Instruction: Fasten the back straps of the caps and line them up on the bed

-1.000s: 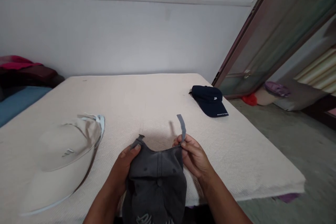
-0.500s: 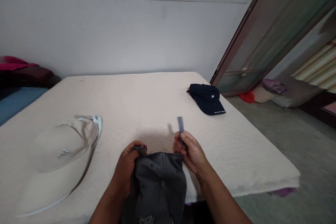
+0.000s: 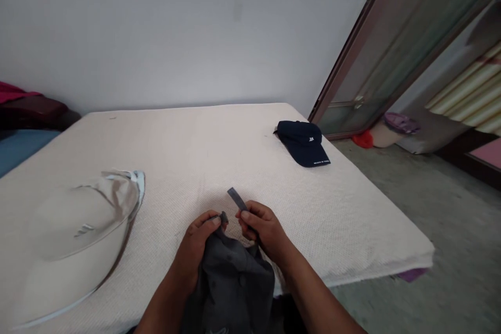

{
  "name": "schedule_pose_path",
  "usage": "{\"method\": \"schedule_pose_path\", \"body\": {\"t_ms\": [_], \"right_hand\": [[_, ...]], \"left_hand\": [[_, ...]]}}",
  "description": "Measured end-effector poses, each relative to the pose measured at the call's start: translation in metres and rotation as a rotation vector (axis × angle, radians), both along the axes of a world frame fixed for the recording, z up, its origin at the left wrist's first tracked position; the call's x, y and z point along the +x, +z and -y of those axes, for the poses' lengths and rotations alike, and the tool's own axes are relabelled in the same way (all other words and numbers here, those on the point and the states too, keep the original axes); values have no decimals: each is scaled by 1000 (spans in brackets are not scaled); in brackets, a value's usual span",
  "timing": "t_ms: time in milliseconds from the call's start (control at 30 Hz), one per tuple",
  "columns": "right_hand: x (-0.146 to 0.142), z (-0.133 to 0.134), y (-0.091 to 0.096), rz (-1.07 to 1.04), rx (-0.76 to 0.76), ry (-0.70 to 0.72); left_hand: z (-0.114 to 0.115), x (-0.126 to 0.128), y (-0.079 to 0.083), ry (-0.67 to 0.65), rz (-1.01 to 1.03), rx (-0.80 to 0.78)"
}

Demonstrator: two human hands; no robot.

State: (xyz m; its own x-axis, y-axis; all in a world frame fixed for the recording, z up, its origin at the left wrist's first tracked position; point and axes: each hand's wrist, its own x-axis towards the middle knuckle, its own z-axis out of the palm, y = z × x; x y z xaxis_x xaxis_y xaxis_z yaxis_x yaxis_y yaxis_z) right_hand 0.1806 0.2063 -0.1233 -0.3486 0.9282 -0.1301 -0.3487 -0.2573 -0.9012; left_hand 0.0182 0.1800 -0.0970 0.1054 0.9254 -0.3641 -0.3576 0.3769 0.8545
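A dark grey baseball cap [image 3: 235,282] hangs between my hands at the front of the bed, its crown facing me and its brim low, mostly cut off by the frame. My left hand [image 3: 198,242] pinches the cap's back edge, where a small buckle [image 3: 224,216] pokes out past the thumb. Between thumb and fingers of my right hand [image 3: 262,227] is the cap's grey strap [image 3: 237,199], its free end pointing up and left. A narrow gap separates the strap from the buckle.
To the left lies a large beige sun hat [image 3: 78,235] with a wide brim. A navy cap [image 3: 301,141] rests near the far right corner of the bed [image 3: 188,151]. Behind it stands a white wall [image 3: 156,47]; a sliding door [image 3: 364,62] is at right.
My right hand has moved left with the strap, which now tilts toward my left hand. The cap's back edge has bunched up, and the view has shifted slightly.
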Motion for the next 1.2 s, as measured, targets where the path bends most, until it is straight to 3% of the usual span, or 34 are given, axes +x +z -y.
{"method": "schedule_pose_path", "body": {"t_ms": [200, 367, 533, 833, 1067, 1200], "right_hand": [[-7, 3, -3, 23, 8, 81], [-4, 4, -4, 66, 4, 65], [-3, 5, -4, 30, -1, 46], [-2, 5, -4, -61, -59, 138], [-4, 4, -10, -45, -70, 97], [-6, 3, -7, -18, -67, 58]], "left_hand": [[1, 7, -1, -64, -6, -44], [1, 7, -5, -112, -111, -19], [0, 8, -7, -68, -237, 44], [-1, 5, -15, -86, -255, 30], [2, 8, -4, -103, -203, 1], [2, 6, -7, -87, -216, 6]]}}
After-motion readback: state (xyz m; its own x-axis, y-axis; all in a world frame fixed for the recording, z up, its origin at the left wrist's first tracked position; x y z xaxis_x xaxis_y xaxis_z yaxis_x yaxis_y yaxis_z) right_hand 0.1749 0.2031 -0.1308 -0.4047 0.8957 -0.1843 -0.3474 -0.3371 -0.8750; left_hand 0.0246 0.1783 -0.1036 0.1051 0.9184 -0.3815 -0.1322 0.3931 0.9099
